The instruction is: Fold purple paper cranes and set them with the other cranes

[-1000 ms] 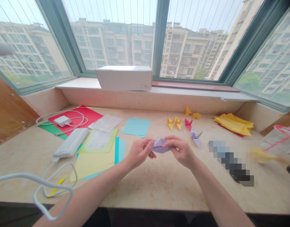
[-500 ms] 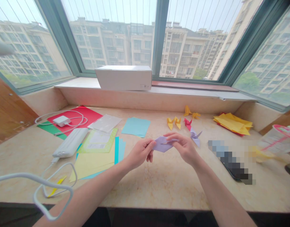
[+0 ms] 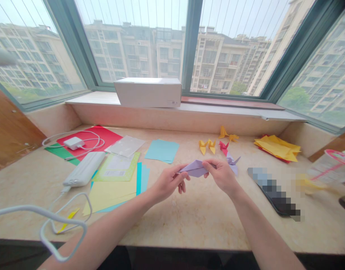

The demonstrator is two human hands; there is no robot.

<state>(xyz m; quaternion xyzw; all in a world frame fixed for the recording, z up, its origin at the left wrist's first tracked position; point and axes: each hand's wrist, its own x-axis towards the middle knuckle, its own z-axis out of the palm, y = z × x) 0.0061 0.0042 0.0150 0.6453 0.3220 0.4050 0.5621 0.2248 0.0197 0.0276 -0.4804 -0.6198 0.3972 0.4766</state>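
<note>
A folded sheet of purple origami paper (image 3: 196, 168) is held up between my two hands, above the stone counter. My left hand (image 3: 170, 182) pinches its left end between thumb and fingers. At the other end, the thumb and fingers of my right hand (image 3: 219, 173) close on the paper. Just behind my right hand sits a purple paper crane (image 3: 233, 162), partly hidden by it. Beyond stand a red paper crane (image 3: 223, 147) and several yellow paper cranes (image 3: 211, 146).
Blue paper squares (image 3: 161, 150), a pale yellow sheet (image 3: 112, 195) and a white power bank (image 3: 84, 168) with cables lie left. At right are yellow papers (image 3: 277, 147), a blurred-out phone (image 3: 276, 197) and a clear plastic cup (image 3: 330, 165). A white box (image 3: 148, 93) stands on the sill.
The purple paper has turned and tilted between my hands, now showing a longer, narrower shape. My right hand's grip has shifted; my left hand has moved slightly along the left end.
</note>
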